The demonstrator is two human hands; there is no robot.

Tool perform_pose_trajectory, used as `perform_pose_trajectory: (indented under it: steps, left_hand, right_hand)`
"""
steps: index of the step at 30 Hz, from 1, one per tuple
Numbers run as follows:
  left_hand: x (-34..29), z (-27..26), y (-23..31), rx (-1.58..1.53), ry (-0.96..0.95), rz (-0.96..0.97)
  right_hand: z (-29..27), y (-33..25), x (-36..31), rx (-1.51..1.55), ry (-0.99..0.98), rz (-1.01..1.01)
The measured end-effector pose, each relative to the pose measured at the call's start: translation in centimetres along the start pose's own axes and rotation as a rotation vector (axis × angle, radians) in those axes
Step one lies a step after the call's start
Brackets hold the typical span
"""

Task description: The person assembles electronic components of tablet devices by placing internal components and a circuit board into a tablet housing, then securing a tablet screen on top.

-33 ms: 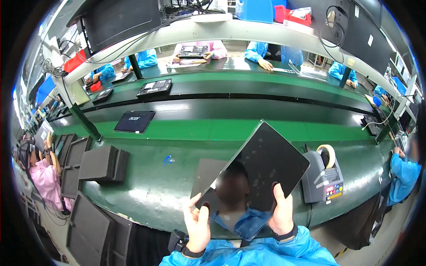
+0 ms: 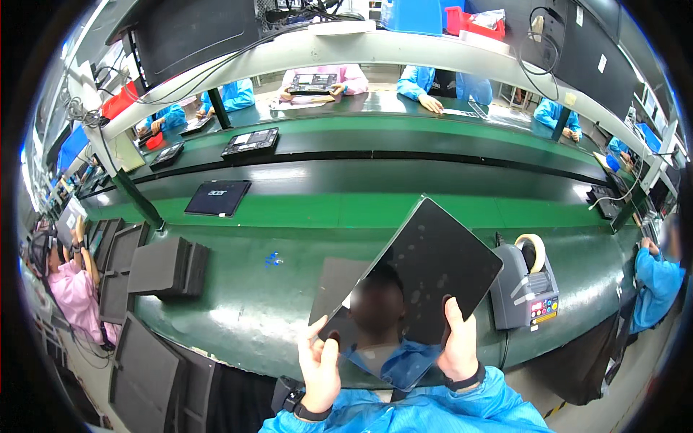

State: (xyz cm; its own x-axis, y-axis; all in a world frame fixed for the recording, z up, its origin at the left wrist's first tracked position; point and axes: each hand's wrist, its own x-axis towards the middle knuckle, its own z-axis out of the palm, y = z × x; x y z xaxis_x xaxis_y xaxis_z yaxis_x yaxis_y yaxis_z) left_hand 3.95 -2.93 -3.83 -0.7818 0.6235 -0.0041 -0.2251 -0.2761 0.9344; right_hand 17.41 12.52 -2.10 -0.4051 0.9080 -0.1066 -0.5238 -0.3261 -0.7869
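A glossy black screen panel (image 2: pixel 426 267) is held tilted over the bench, its face toward me, with smudges and reflections on it. My left hand (image 2: pixel 320 364) grips its lower left edge, thumb on the face. My right hand (image 2: pixel 458 345) pinches the right edge low down, thumb also on the front. Partly behind the panel, a flat dark grey sheet (image 2: pixel 332 278) shows on the green bench. Right of the panel stands a grey tape dispenser (image 2: pixel 525 289) with a roll of cream tape.
Dark foam blocks (image 2: pixel 162 267) and trays (image 2: pixel 148 372) sit at left. A dark screen panel (image 2: pixel 218 198) lies on the green strip beyond, near small blue bits (image 2: pixel 273 259). An open laptop base (image 2: pixel 250 142) rests farther back. Co-workers sit across and at both sides.
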Motion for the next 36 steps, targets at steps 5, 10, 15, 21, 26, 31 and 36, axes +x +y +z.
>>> perform_pose_trajectory:
  steps: [5, 10, 15, 21, 26, 31, 36]
  left_hand:
    - [0.9, -1.7, 0.8, 0.339, -0.053, 0.274]
    - [4.7, -0.6, 3.4, 0.421, -0.071, 0.335]
    - [4.5, -0.8, 2.6, -0.023, -0.389, -0.182]
    - [1.5, 0.5, 1.1, -0.752, -0.204, -0.713]
    - [1.0, 1.1, 1.4, -0.791, 0.136, -0.546]
    - [2.4, 2.1, 0.8, -0.597, 0.411, -0.467]
    - [3.5, 4.6, 3.2, -0.458, 0.553, -0.338]
  right_hand:
    - [-1.7, -0.8, 0.5, -0.147, -0.023, 0.005]
    - [-1.3, -3.1, 0.5, -0.216, -0.142, 0.15]
    - [-2.3, -2.6, 0.7, -0.194, -0.06, 0.028]
    - [-2.1, -0.1, 0.0, -0.156, -0.052, -0.075]
    - [-1.4, 1.5, -2.1, -0.132, -0.015, -0.08]
    - [-3.1, 1.4, -2.2, -0.362, -0.075, -0.126]
    - [-3.1, -3.7, -3.0, -0.267, -0.495, -0.127]
